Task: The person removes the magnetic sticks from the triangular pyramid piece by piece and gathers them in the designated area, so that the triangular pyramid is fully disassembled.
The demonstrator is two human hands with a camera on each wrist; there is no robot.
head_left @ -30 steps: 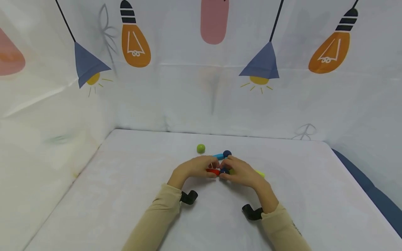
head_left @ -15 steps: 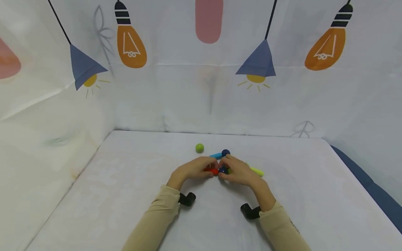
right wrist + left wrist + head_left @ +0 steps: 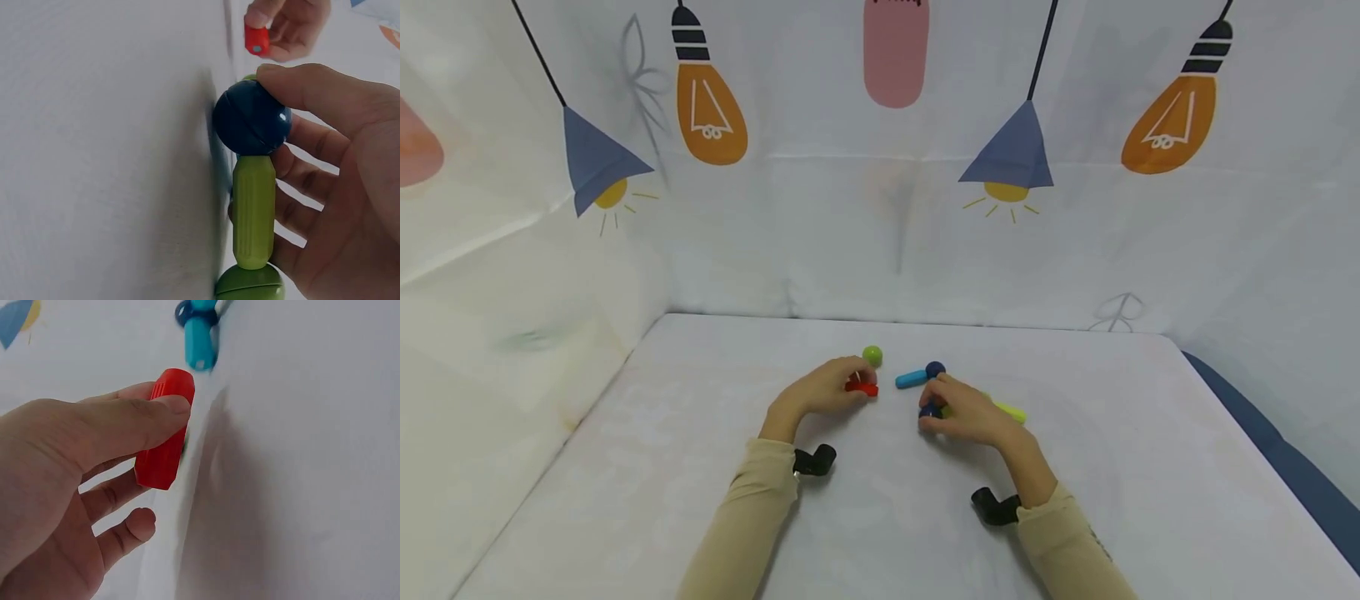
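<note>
Left hand is pinching red rod between thumb and fingers; red rod is lying just nearer person than loose green ball, apart from light blue rod. Right hand is pinching dark blue ball with thumb and fingers; ball is touching end of green rod, whose other end is meeting second green ball. Light blue rod is resting on white table, touching another dark blue ball. Yellow-green rod is showing behind right hand.
</note>
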